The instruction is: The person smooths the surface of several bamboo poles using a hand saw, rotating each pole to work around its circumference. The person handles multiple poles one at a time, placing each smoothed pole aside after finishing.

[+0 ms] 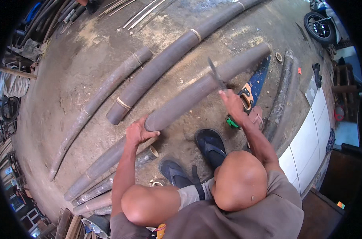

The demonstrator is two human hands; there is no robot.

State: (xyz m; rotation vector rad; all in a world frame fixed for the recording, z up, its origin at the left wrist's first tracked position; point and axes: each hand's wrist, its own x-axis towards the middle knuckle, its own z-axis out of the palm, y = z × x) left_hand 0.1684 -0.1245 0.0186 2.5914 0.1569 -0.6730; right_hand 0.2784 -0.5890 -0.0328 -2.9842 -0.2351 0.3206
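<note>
I squat over a thick grey-brown bamboo pole lying slantwise on the ground. My left hand is wrapped over it near a joint, the thumb stretched toward me. My right hand is closed round the handle of a knife, and its dark blade points up and away across the pole. The fist covers most of the handle. Right beside that hand lies a handsaw with a blue blade and a tan handle. A green object is on the ground under my right wrist.
Beyond my pole lie a longer thick bamboo pole and a thinner one. More poles rest at the right, near white floor tiles. A cut bamboo piece is close to my feet. A wheel stands far right.
</note>
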